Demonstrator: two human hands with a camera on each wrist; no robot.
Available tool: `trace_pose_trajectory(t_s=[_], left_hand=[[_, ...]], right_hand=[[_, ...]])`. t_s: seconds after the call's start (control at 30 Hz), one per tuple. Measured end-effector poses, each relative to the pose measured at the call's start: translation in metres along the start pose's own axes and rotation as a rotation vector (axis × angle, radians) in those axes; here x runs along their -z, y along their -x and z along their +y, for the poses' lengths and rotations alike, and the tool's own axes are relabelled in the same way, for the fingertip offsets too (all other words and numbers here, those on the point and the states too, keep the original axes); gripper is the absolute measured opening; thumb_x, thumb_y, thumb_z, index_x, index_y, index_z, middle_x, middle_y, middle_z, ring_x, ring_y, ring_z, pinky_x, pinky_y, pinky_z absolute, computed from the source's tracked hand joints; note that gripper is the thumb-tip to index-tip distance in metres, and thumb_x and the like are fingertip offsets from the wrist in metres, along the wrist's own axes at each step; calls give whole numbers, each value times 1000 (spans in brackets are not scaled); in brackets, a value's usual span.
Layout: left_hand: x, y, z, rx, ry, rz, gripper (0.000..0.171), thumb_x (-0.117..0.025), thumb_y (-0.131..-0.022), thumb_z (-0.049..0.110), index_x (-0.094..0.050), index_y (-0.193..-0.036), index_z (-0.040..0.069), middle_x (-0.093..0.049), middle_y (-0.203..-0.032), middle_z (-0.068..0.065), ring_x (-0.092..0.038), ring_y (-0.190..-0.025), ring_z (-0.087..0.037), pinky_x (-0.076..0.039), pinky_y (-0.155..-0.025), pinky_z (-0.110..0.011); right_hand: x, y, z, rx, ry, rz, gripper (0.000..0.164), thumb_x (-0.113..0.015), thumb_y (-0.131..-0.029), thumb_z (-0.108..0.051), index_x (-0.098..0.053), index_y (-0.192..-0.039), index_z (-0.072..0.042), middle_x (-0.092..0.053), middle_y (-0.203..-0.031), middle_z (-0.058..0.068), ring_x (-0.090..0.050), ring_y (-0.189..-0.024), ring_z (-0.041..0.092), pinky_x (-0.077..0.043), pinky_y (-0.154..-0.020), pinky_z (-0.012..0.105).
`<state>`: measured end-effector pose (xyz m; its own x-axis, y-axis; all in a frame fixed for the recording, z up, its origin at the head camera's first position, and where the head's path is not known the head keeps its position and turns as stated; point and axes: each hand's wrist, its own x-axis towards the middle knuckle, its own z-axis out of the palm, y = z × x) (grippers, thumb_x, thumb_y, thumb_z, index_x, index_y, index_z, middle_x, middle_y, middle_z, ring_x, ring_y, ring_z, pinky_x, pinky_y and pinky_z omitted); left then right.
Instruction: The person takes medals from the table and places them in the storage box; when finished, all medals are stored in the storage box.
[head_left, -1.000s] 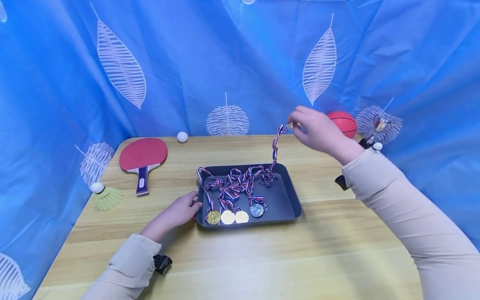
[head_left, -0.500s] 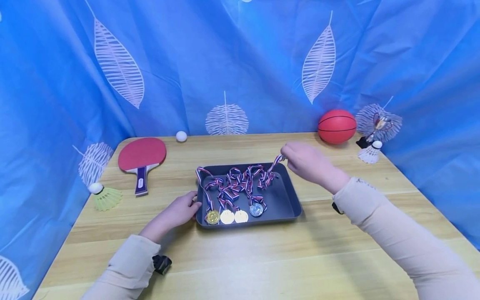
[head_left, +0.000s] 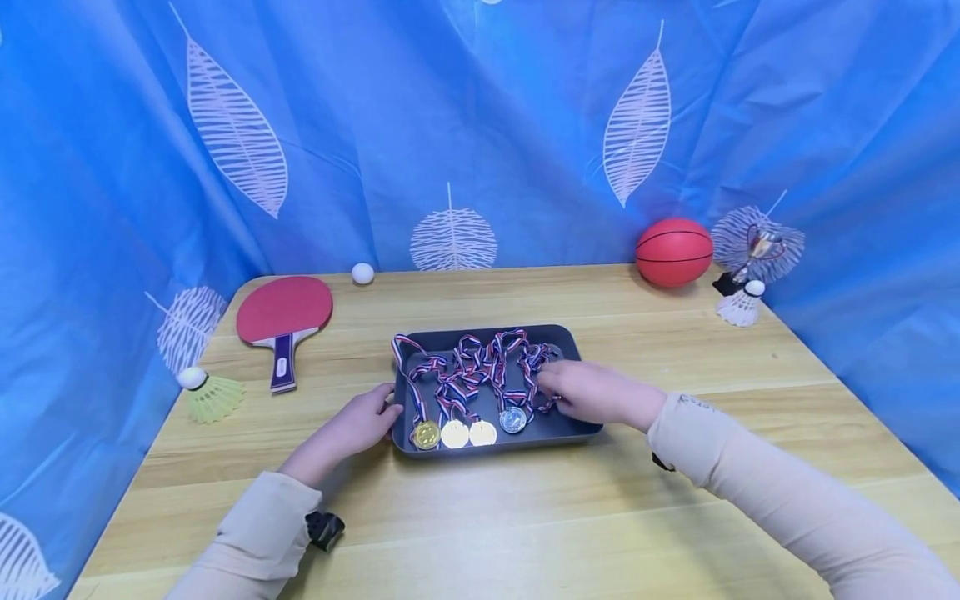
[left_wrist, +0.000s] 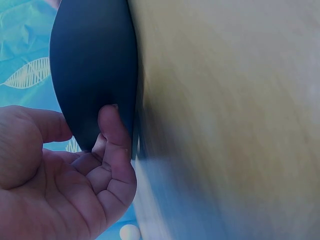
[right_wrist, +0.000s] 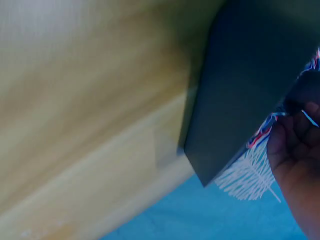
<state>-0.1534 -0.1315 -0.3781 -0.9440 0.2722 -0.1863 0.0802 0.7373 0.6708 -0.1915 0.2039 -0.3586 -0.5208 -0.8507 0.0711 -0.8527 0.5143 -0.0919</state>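
A dark rectangular tray [head_left: 555,429] stands on the table with several medals and their red, white and blue ribbons [head_left: 461,375] in it. Along its front side lie a gold medal [head_left: 426,434], two bright gold-coloured medals [head_left: 455,433] and a silver medal [head_left: 513,419]. My left hand [head_left: 367,421] grips the tray's left end, its thumb at the rim and curled fingers [left_wrist: 115,172] against the outer wall. Inside the right part of the tray, my right hand [head_left: 592,392] pinches another medal with a tangled ribbon; the fingers hide most of that medal.
A red table tennis bat [head_left: 285,312], a yellow shuttlecock [head_left: 213,396] and a white ball [head_left: 363,273] lie to the left. At the back right are a small basketball [head_left: 675,252], a trophy [head_left: 761,246] and a white shuttlecock [head_left: 738,307]. Blue curtain [head_left: 525,125] hangs behind.
My right hand has come down from above the tray's back right corner into the tray, and the hanging ribbon now lies bunched there. The left hand and tray have stayed put.
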Motion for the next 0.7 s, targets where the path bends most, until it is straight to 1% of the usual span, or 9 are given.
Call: trace_pose_trajectory(t_s=[0.1, 0.17, 0.27, 0.37, 0.5, 0.6, 0.7], left_hand=[[0, 0, 0, 3, 9, -3, 42, -46, -95, 11, -39, -131, -8, -61, -81, -9, -58, -70, -16, -46, -76, -41], [0, 0, 0, 4, 13, -4, 41, -46, -95, 11, -39, -131, -8, -61, -81, -9, -57, -68, -16, -46, -75, -40], [0, 0, -1, 4, 10, -2, 41, -45, -95, 11, -40, -131, -8, -60, -79, -8, -57, -68, -16, -46, -74, -40], [0, -1, 0, -1, 5, 5, 42, -46, -94, 11, -40, -131, -8, -61, -80, -9, -57, -70, -17, -46, -77, -42], [-1, -2, 0, -3, 3, 3, 42, -46, -94, 11, -39, -131, -8, -61, -85, -11, -58, -73, -18, -45, -81, -44], [-1, -2, 1, 5, 1, -2, 43, -46, -94, 11, -38, -132, -8, -62, -87, -13, -58, -74, -18, -45, -81, -44], [-1, -3, 1, 12, -3, -3, 43, -46, -94, 11, -39, -132, -8, -62, -87, -12, -58, -73, -17, -45, -81, -43]], right_hand=[[-4, 1, -4, -10, -130, -98, 18, -59, -71, 3, -51, -74, -12, -44, -71, -6, -42, -66, 9, -40, -59, 24], [-6, 1, -5, -16, -200, -157, 18, -61, -73, 2, -51, -74, -13, -45, -70, -7, -43, -66, 8, -39, -59, 22], [-7, 1, -4, -27, -256, -230, 18, -63, -74, 0, -52, -76, -14, -46, -70, -7, -44, -66, 7, -39, -59, 20], [-7, 2, -2, -25, -269, -269, 15, -65, -74, -1, -57, -80, -12, -50, -72, -6, -47, -66, 8, -41, -59, 20], [-4, 2, 0, 16, -257, -297, 8, -67, -76, -5, -65, -83, -8, -56, -78, -6, -53, -72, 7, -46, -67, 21], [-2, 2, -1, 39, -255, -302, 5, -66, -79, -6, -68, -83, -8, -58, -82, -7, -55, -76, 6, -47, -72, 21], [-3, 2, -1, 38, -255, -295, 6, -65, -80, -5, -69, -81, -8, -59, -81, -6, -56, -75, 5, -48, -70, 20]])
